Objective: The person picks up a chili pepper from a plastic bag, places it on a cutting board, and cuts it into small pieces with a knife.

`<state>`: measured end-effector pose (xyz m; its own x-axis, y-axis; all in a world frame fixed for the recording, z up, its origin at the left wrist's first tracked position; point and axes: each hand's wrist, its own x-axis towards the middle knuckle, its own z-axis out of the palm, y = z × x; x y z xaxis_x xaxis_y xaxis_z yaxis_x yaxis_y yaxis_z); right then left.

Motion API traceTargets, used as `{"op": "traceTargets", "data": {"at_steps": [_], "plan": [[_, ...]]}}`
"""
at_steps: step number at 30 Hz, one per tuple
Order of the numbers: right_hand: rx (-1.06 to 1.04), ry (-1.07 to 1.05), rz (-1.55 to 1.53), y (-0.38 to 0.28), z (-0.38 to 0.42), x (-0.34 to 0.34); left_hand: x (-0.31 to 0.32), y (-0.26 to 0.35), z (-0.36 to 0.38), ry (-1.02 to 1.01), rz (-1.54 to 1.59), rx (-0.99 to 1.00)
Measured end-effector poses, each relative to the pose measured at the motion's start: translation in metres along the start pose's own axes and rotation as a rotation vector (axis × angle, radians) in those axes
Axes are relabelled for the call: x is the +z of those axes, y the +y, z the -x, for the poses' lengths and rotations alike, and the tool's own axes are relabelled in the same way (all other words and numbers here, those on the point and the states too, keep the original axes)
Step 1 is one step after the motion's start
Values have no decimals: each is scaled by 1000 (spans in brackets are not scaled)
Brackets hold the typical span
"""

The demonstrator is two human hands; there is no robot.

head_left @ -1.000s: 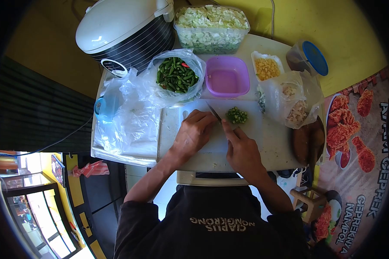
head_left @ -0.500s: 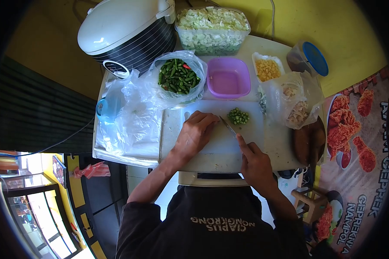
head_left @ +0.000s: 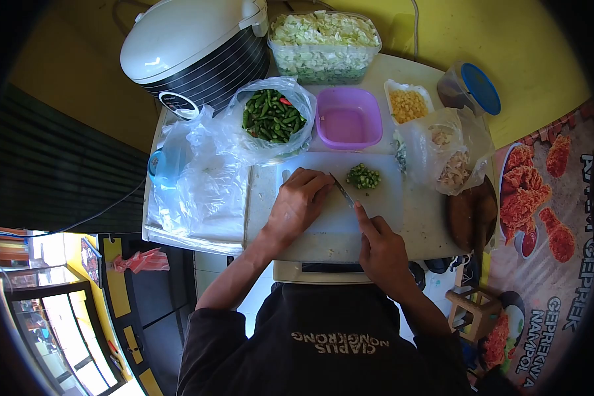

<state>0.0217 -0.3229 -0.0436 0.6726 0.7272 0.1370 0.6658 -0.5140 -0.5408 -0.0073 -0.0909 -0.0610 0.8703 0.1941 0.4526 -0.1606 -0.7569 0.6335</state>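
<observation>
Head view: your right hand (head_left: 380, 249), over the board's (head_left: 386, 206) near edge, grips the knife (head_left: 343, 192), its tip by your curled left hand (head_left: 298, 202); I cannot tell whether that one pinches anything. Chopped chillies (head_left: 363, 176) sit near the far edge, bare board to their right.

Lower-left glare, dark rounded corners

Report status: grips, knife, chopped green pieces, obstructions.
Right grip: on knife. Left grip: close by knife tip, contents hidden. Chopped green pieces: piled on cutting board. No other obstruction seen.
</observation>
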Motion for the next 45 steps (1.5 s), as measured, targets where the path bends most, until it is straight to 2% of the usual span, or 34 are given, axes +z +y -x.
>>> {"op": "traceTargets", "data": {"at_steps": [10, 15, 24, 30, 33, 45], "plan": [[-10, -38, -52, 5, 1, -8, 3, -3, 2, 13, 27, -68], [-34, -14, -26, -2, -34, 4, 2, -1, 2, 4, 3, -59], [8, -123, 84, -1, -2, -10, 0, -2, 1, 21, 19, -67], [53, -29, 23, 8, -3, -9, -1, -2, 0, 6, 41, -93], [11, 32, -14, 8, -5, -8, -1, -3, 0, 3, 51, -95], [-11, -27, -23, 2, -2, -2, 0, 1, 1, 26, 7, -48]]}}
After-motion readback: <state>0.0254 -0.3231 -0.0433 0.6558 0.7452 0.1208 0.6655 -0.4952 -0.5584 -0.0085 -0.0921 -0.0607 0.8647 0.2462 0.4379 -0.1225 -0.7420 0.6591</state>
